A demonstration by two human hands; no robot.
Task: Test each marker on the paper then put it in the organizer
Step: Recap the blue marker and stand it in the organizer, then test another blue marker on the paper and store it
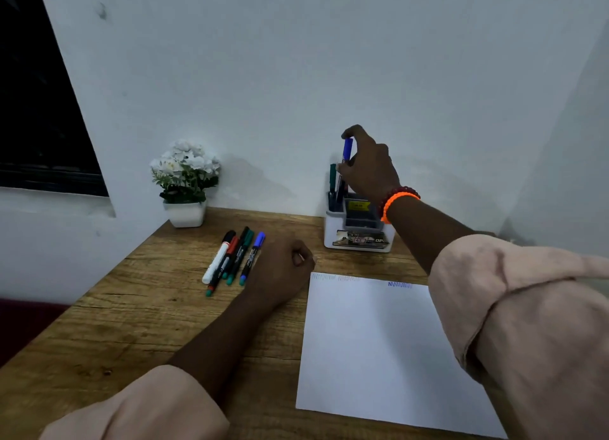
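R hand (369, 166) fingers pinch blue marker (347, 149) upright, its lower end in organizer (357, 238) back-left slot. L hand (280, 268) fingers curled, holding nothing, resting on bench (131, 324).

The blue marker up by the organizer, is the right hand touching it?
Touching. The head view shows the right hand pinching the blue marker, a finger curled over its cap, as its lower end goes into the organizer.

A label on the front of the white organizer (359, 238), below the right hand (369, 166) gripping a blue marker (347, 149), is showing "OP"; its other print, the yellow sticker (360, 205) and the marker barrels' print are staying illegible.
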